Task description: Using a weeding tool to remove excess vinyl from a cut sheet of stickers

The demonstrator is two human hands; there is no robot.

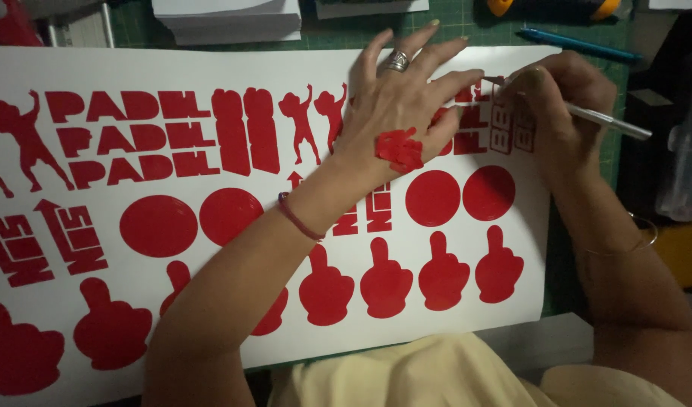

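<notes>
A large white backing sheet [172, 64] covered in red vinyl cut-outs lies on a green cutting mat [451, 30]. My left hand [398, 98] rests flat on the sheet's upper right, fingers spread, a ring on one finger. A clump of red vinyl scraps [398, 149] sticks to the back of that hand. My right hand [561, 102] grips a thin silver weeding tool [610, 120], its tip touching the red lettering [504, 128] near the sheet's right edge, next to my left fingertips.
A stack of white paper [229, 21] lies beyond the sheet's top edge. A blue pen [576, 45] and an orange-ended tool [549, 7] sit at the upper right. Red circles [432, 197], hand shapes [387, 286] and figures [21, 139] fill the sheet.
</notes>
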